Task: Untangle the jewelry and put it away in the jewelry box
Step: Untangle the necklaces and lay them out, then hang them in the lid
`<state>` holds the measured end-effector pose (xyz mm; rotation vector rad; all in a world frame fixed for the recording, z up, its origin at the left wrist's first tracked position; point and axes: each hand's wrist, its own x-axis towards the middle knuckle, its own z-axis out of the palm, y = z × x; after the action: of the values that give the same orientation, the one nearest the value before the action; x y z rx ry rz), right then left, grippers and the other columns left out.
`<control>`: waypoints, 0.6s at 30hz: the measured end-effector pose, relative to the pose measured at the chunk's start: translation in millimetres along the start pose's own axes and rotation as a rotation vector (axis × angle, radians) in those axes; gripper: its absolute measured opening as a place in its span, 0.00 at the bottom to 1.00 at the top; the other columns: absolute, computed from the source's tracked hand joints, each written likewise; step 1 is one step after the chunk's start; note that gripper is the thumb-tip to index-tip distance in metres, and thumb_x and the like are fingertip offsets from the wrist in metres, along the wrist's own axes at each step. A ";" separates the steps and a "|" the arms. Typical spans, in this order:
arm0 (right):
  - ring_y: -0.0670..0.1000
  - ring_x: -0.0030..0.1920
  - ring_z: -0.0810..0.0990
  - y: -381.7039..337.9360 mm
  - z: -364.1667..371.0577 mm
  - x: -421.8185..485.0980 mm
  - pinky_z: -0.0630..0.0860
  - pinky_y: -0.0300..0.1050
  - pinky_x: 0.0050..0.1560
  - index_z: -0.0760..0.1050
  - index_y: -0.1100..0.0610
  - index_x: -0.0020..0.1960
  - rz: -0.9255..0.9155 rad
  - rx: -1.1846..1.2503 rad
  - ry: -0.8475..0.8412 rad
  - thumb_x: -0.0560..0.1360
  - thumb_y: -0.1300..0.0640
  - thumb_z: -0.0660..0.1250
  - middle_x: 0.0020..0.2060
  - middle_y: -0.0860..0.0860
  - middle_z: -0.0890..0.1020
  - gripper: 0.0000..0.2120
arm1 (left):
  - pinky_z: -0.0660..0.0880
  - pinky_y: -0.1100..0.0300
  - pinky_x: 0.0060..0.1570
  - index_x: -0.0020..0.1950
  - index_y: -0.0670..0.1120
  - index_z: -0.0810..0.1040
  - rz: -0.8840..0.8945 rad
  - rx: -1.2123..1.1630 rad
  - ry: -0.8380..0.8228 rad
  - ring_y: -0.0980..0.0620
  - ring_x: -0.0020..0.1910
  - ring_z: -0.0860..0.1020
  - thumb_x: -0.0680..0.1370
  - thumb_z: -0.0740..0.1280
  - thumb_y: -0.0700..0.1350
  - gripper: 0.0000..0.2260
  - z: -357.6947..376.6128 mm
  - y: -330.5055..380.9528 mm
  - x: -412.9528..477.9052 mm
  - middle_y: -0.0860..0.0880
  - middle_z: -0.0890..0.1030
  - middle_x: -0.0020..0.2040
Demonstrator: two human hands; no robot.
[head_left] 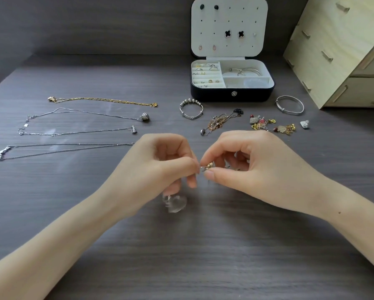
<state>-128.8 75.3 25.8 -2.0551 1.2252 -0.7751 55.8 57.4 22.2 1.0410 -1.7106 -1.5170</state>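
Dark wood-grain bench (73, 224), with the open box (232, 95) at the back and wooden drawers (344, 50) to its right. Both hands meet mid-bench: the left hand (166, 167) and the right hand (246, 165) each pinch, thumb against forefinger, one small gold-and-silver piece (206, 166) held between them, possibly a clasp or charm, though it is too small to tell. A clear pendant (175, 203) hangs blurred beneath the left hand. Four necklaces (80, 132) lie straight at left (not yet in the box), while a tangle (219, 122) of chains, a charm cluster (272, 125), a beaded bangle (191, 108) and a plain bangle (290, 105) sit near the box. The step in hand looks like untangling, roughly midway. Next calls for easing the pinched parts apart gently, without yanking any fine chain.
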 end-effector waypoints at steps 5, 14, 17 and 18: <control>0.48 0.34 0.72 -2.7 1.3 -0.8 0.65 0.29 0.35 0.80 0.48 0.42 -0.053 -0.083 0.057 0.68 0.54 0.70 0.31 0.42 0.76 0.03 | 0.61 0.69 0.22 0.35 0.43 0.75 -0.082 0.014 -0.021 0.52 0.24 0.65 0.65 0.69 0.43 0.05 1.7 -2.1 0.5 0.49 0.72 0.25; 0.43 0.30 0.72 -6.9 -2.1 -2.3 0.69 0.31 0.32 0.80 0.52 0.44 0.031 0.050 0.053 0.67 0.59 0.76 0.30 0.45 0.78 0.09 | 0.59 0.72 0.22 0.38 0.46 0.83 -0.119 0.141 -0.061 0.58 0.22 0.62 0.67 0.68 0.52 0.10 2.4 -0.5 -0.3 0.56 0.67 0.23; 0.42 0.29 0.73 -8.9 -5.6 -1.9 0.70 0.32 0.32 0.79 0.53 0.44 0.096 0.149 0.031 0.66 0.63 0.75 0.32 0.48 0.81 0.10 | 0.58 0.71 0.22 0.38 0.47 0.83 -0.114 0.177 -0.034 0.58 0.22 0.62 0.68 0.67 0.53 0.11 2.7 -1.4 0.0 0.56 0.66 0.22; 0.42 0.29 0.73 -9.1 -6.9 -1.6 0.71 0.33 0.32 0.80 0.54 0.44 0.113 0.182 0.026 0.66 0.65 0.75 0.33 0.49 0.81 0.10 | 0.58 0.71 0.21 0.39 0.46 0.83 -0.113 0.183 -0.027 0.58 0.22 0.62 0.68 0.68 0.53 0.11 2.8 -1.3 -0.2 0.56 0.65 0.22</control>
<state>-129.7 78.9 36.8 -1.8189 1.2261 -0.8302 53.7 58.9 20.4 1.2342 -1.8644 -1.4698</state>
